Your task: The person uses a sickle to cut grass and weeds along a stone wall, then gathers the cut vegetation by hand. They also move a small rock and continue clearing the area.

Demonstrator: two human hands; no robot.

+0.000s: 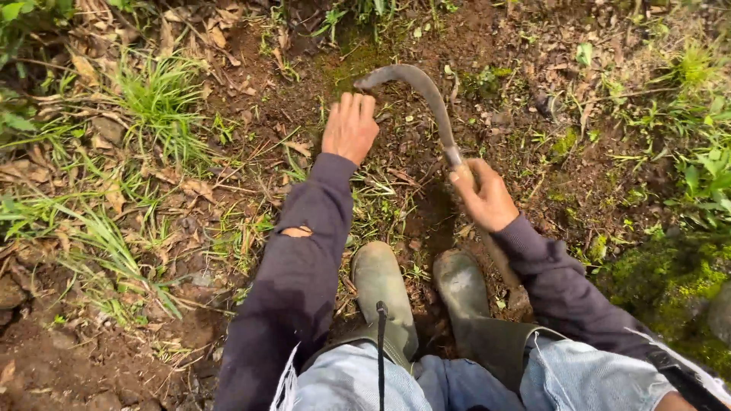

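Sickle (426,99) handle clenched in right hand (483,199) grip; blade tip just beyond left hand (350,125), open, fingers on soil.

Soft even daylight, faint shadows, slight motion blur

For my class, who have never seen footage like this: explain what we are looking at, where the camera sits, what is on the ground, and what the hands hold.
There is one picture, from a camera worn on a person's head, looking down at their own arms. The right hand grips the handle of a curved sickle, its blade arching over bare soil. The left hand reaches down toward the ground near the blade tip, holding nothing that can be seen. Below are two rubber boots. Grass tufts and dry leaves lie around.
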